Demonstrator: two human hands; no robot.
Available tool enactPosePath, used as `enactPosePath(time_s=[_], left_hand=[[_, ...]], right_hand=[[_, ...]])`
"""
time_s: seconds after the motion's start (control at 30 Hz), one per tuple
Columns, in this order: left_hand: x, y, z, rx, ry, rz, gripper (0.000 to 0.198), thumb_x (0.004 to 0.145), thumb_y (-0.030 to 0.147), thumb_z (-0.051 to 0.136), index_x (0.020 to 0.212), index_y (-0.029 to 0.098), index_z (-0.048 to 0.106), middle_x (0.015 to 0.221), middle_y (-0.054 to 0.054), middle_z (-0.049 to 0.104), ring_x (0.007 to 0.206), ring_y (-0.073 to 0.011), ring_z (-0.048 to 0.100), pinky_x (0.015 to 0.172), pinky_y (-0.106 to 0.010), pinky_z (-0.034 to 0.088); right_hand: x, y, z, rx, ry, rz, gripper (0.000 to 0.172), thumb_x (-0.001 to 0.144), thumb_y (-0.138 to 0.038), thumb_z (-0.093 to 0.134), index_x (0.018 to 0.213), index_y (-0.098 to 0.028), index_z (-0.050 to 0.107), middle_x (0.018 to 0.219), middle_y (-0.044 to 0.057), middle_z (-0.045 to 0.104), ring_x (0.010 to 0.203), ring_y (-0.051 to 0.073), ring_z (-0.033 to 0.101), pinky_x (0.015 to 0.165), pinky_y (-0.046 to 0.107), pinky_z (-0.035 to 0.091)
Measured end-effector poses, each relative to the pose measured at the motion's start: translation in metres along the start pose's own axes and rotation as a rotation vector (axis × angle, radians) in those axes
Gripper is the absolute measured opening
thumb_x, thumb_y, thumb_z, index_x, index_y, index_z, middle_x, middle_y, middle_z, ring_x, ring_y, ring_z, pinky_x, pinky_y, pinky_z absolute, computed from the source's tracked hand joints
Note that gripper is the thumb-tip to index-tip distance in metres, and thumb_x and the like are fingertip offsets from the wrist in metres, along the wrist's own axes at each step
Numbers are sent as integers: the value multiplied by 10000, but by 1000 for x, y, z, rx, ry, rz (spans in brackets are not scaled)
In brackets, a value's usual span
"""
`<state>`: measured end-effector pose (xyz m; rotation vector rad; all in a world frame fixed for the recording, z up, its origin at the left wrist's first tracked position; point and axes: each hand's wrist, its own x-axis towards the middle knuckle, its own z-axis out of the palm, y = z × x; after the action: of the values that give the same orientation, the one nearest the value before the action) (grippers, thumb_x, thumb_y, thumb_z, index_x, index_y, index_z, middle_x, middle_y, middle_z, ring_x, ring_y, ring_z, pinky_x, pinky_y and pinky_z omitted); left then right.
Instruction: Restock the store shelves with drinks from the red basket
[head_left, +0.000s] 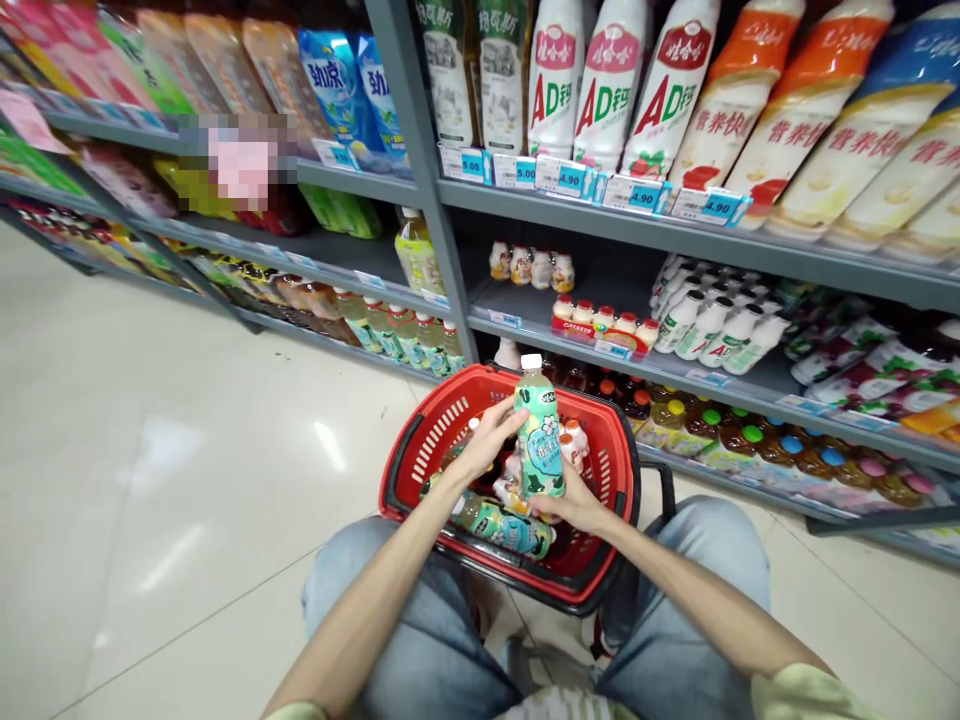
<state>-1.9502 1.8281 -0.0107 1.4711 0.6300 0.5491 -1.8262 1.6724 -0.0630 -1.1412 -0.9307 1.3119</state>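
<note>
Both hands hold one drink bottle [541, 445] with a white cap and a light green label, upright above the red shopping basket [409, 480]. My left hand [491, 437] grips its upper left side. Around the bottom right of the bottle my right hand [581, 500] is closed. Inside the basket, a second green-labelled bottle [506, 527] lies on its side near the front. Small white bottles with orange caps [576, 440] sit behind my right hand. Other items deeper in the basket are partly hidden by my hands and the held bottle.
The basket stands between my knees, close to the shelf unit [431, 150]. Similar green-labelled bottles [382, 330] line the bottom shelf at left. Packs of small white bottles [709, 320] stand on the middle right shelf. Pale floor tiles [187, 480] stretch to the left.
</note>
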Motion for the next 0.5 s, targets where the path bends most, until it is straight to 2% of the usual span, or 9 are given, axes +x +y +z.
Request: enactPosePath(time_s=[0.1, 0.17, 0.2, 0.27, 0.37, 0.43, 0.5], left_hand=[[-1, 4, 3, -23, 32, 72, 669, 862, 633, 673, 1315, 144, 626, 1227, -123, 725, 1124, -287, 672, 965, -382, 537], [-1, 4, 4, -35, 79, 120, 690, 810, 589, 755, 1321, 153, 595, 1257, -118, 704, 1147, -280, 661, 999, -382, 524], [-1, 4, 5, -41, 106, 133, 710, 787, 569, 785, 1330, 162, 578, 1275, -115, 691, 1155, -275, 655, 1007, -376, 521], [-1, 1, 4, -61, 139, 124, 705, 799, 565, 775, 1344, 177, 556, 1288, -107, 672, 1138, -258, 654, 986, -353, 528], [-2, -4, 3, -110, 128, 46, 611, 883, 607, 659, 1319, 193, 549, 1206, -85, 682, 1000, -217, 676, 822, -298, 554], [-2, -4, 2, -124, 116, 20, 590, 897, 618, 632, 1299, 197, 538, 1132, -69, 692, 917, -198, 674, 729, -270, 540], [-3, -2, 1, -130, 106, 34, 591, 893, 604, 649, 1302, 194, 531, 1101, -67, 697, 890, -194, 671, 723, -270, 532]], right_hand=[[1, 3, 2, 101, 101, 59, 808, 671, -490, 895, 1344, -277, 500, 1062, 54, 681, 908, 228, 670, 758, 363, 581], [2, 3, 1, 204, 139, 118, 752, 691, -537, 864, 1308, -286, 516, 1063, 49, 689, 783, 203, 670, 631, 326, 565], [2, 3, 0, 264, 114, 163, 701, 708, -584, 832, 1265, -276, 538, 1029, 45, 695, 682, 182, 646, 552, 306, 532], [1, 3, -3, 398, -25, 282, 641, 745, -725, 714, 1136, -232, 590, 877, 33, 691, 482, 131, 515, 423, 277, 424], [-3, 4, -10, 628, -249, 423, 745, 792, -879, 453, 983, -179, 619, 648, -1, 600, 356, 66, 254, 344, 245, 258], [-5, 6, -15, 774, -345, 433, 774, 825, -882, 361, 964, -161, 608, 576, -29, 546, 340, 48, 152, 322, 219, 167], [-6, 8, -19, 878, -430, 408, 753, 858, -855, 337, 954, -153, 590, 543, -45, 519, 334, 42, 119, 314, 198, 110]])
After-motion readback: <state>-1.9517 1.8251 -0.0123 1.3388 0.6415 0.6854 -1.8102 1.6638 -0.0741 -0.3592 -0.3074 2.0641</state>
